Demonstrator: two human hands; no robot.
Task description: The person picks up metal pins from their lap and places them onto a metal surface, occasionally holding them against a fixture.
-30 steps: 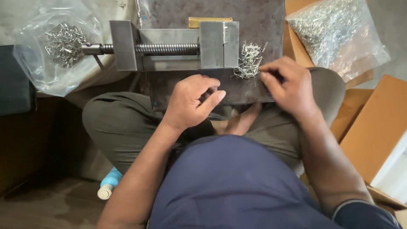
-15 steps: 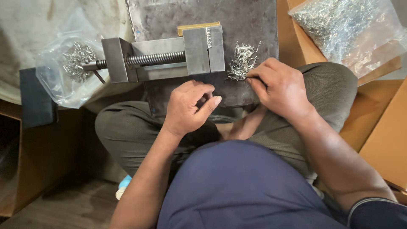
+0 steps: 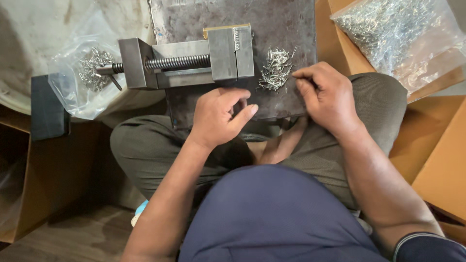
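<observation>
A small steel vise (image 3: 194, 60) with a threaded screw lies across a dark metal plate (image 3: 281, 24) resting on my lap. A little pile of thin metal pins (image 3: 275, 73) sits on the plate, right of the vise jaws. My left hand (image 3: 221, 116) hovers at the plate's near edge below the vise, fingers curled with thumb and forefinger pinched; whether it holds a pin is hidden. My right hand (image 3: 325, 99) rests beside the pile, fingertips pinched at its right edge.
A clear plastic bag (image 3: 80, 82) with some metal pieces lies at the vise's left end. A larger clear bag full of pins (image 3: 403, 39) sits on a cardboard box (image 3: 437, 160) at the right. A dark block (image 3: 46, 106) stands at the left.
The view has shifted, so plate and vise sit lower and further right in frame. My right hand has drawn slightly back from the pile. My left hand stays below the vise.
</observation>
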